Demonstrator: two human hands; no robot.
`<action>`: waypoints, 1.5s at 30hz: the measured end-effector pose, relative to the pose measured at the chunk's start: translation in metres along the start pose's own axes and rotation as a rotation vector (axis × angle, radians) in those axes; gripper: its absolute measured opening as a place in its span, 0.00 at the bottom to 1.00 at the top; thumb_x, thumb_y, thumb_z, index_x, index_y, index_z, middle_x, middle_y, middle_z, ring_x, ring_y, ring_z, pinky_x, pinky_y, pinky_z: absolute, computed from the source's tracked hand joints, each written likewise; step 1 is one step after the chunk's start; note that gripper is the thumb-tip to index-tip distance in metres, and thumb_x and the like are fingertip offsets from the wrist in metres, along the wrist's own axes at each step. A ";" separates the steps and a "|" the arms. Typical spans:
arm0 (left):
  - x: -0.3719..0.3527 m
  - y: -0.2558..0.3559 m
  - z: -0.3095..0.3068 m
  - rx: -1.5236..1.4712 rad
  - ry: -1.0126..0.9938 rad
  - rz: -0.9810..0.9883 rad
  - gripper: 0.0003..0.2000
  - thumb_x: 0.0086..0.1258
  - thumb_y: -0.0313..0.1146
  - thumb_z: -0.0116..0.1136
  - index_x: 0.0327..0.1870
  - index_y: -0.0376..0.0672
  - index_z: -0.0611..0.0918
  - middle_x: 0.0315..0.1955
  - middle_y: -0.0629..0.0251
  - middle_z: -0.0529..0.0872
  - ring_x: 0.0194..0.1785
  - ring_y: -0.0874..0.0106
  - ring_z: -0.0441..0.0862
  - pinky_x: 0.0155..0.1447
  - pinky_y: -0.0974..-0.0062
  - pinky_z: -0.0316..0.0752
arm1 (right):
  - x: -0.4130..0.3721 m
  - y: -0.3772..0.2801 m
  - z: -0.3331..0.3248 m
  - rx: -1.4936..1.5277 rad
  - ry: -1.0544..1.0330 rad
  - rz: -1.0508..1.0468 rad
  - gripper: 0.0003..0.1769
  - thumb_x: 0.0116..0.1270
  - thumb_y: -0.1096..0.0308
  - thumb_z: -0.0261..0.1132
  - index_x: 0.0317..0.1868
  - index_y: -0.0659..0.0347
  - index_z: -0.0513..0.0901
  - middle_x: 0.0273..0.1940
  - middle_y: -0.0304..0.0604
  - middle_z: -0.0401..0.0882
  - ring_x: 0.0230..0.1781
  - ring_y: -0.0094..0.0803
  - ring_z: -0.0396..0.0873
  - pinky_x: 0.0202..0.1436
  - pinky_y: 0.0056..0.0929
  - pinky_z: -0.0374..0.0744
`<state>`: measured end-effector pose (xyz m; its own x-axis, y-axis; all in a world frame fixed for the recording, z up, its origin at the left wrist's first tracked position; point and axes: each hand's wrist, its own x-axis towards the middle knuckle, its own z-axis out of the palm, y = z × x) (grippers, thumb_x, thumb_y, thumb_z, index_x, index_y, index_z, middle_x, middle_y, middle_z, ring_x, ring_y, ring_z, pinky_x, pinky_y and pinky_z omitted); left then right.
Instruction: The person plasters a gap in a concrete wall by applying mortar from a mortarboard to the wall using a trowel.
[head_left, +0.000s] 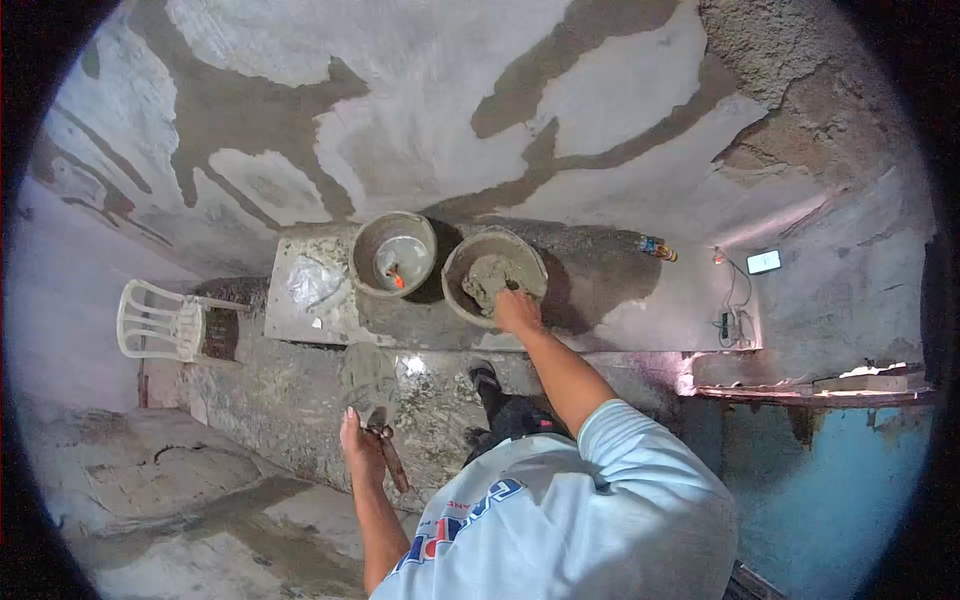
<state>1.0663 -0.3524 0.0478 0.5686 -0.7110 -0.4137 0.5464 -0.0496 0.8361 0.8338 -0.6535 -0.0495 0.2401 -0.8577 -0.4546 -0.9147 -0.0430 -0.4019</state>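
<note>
My right hand [517,312] reaches into the right-hand bucket [450,285], closed around the dark handle of a tool. The tool's working end is hidden in the grey wet mortar [490,275]. Lower left, my left hand [364,450] is closed on a plastering trowel; its broad blade [368,378] is coated in grey mortar and points away from me. A brown handle part [394,464] shows beside the palm. Left of the mortar bucket stands another bucket [362,250] containing pale liquid and a small orange item [397,278].
Both buckets stand on a mortar-stained ledge [620,320] along the patchy plastered wall [420,130]. A plastic bag [313,280] lies left, a bottle [657,248] right. A phone [763,262] and cables [735,300] are farther right. A white plastic chair [165,325] stands left.
</note>
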 end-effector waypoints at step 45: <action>0.228 -0.053 0.139 -0.063 -0.829 -0.512 0.38 0.81 0.67 0.42 0.78 0.43 0.67 0.71 0.61 0.77 0.70 0.61 0.75 0.71 0.59 0.70 | -0.135 -0.199 0.016 0.313 0.762 0.168 0.24 0.71 0.69 0.64 0.66 0.61 0.75 0.54 0.60 0.77 0.50 0.65 0.81 0.52 0.58 0.80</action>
<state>1.0810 -0.6092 -0.0407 -0.3466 -0.8829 -0.3168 0.6523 -0.4695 0.5950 0.9887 -0.5207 0.0794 -0.2795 -0.9561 0.0879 -0.7592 0.1640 -0.6298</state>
